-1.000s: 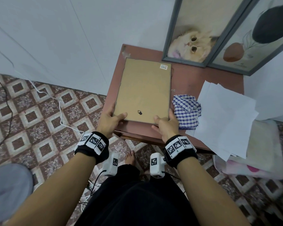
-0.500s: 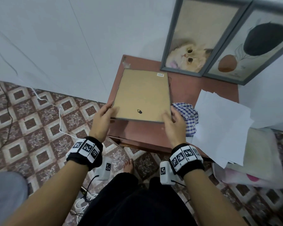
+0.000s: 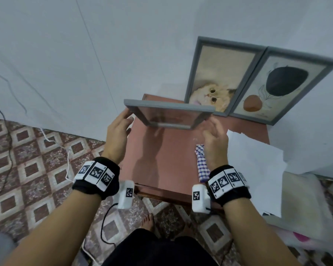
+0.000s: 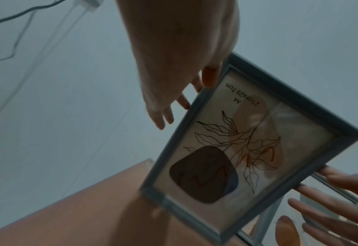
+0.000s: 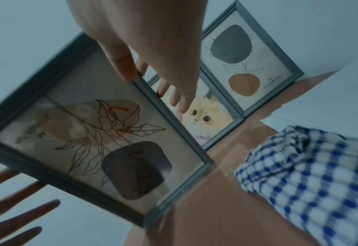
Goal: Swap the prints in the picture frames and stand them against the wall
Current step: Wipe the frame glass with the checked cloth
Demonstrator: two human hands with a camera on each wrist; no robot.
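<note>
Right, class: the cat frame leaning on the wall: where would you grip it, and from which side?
Probably its left long rail, from the left. The cat frame leans back, so fingers can likely slip behind there; its right rail sits tight beside the abstract-print frame, and its top meets the wall.

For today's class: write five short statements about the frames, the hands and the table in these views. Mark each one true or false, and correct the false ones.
1. The grey frame is held up off the table. True.
2. Only one hand holds it. False: the left hand and the right hand each hold an end.
3. The cat print leans against the wall. True.
4. The checked cloth lies on the white papers. False: the checked cloth lies on the table, beside the white papers.
5. The held frame is empty. False: a leaf print shows behind its glass.
</note>
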